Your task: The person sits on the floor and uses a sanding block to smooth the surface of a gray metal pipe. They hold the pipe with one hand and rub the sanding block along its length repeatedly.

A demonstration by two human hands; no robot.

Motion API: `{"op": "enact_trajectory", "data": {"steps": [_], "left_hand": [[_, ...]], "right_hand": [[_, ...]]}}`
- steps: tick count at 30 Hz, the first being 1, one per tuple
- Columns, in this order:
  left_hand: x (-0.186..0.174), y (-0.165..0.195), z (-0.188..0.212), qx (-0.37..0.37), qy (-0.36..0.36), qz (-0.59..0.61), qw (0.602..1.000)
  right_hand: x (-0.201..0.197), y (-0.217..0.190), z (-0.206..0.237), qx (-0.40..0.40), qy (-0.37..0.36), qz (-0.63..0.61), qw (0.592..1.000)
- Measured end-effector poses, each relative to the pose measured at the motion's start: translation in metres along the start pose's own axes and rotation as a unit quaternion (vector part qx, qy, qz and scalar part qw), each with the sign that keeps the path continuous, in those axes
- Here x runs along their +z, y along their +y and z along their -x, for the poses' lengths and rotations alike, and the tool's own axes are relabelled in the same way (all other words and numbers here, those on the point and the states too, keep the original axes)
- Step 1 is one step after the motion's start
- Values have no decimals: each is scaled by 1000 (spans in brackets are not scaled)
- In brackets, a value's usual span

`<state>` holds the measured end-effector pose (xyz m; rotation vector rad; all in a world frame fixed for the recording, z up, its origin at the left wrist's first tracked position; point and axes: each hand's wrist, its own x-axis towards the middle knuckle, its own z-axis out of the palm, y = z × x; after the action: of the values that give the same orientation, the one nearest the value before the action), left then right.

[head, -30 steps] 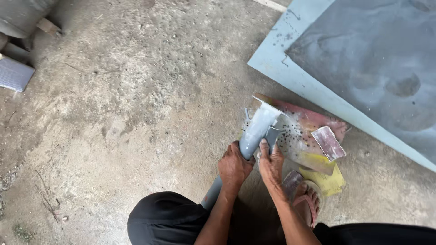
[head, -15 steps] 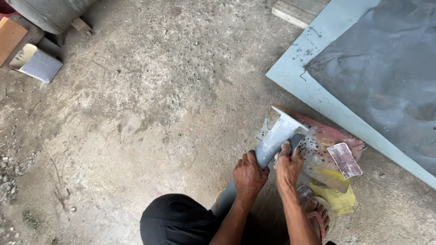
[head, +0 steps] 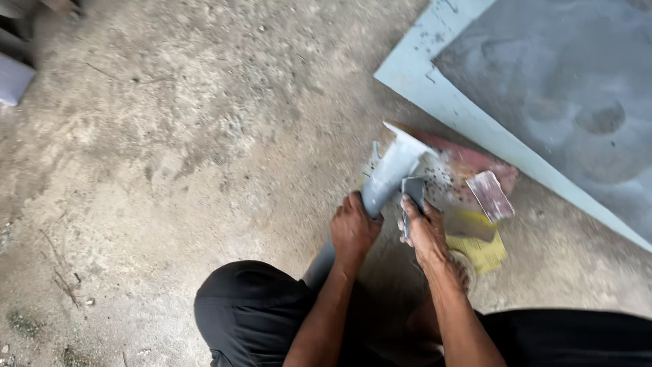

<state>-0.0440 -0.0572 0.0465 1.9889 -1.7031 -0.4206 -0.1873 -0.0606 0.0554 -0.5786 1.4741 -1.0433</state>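
- My left hand [head: 354,228] is wrapped around a grey pipe [head: 387,180]. My fingers are curled tight on it.
- The pipe slants up and away from me. Its low end runs down beside my knee [head: 248,306]. Its far end is wide and flat, and it rests over a red board [head: 468,163] on the floor [head: 170,136].
- My right hand [head: 424,231] is just beside the pipe, on its right side. My fingers pinch a small grey piece [head: 412,190] and press it against the pipe.
- I cannot tell what the small piece is. It is blurry.
- Pale specks lie on the red board by the pipe's far end.
- A small brown block [head: 490,196] lies on the red board, near my right hand.
- A yellow sheet [head: 483,248] lies on the floor just past my right hand. Part of it is under the block and the board.
- A big pale blue panel [head: 435,88] lies on the floor to the right. Its edge runs just behind the red board.
- I am in black trousers, low to the floor.
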Motion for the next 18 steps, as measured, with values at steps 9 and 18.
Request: {"op": "enact_trajectory", "data": {"steps": [9, 18], "left_hand": [[-21, -8, -21, -87, -207, 27, 974], [-19, -16, -17, -34, -147, 88, 985]], "right_hand": [[-48, 4, 12, -52, 36, -145, 988], [-76, -2, 4, -78, 72, -176, 979]]}}
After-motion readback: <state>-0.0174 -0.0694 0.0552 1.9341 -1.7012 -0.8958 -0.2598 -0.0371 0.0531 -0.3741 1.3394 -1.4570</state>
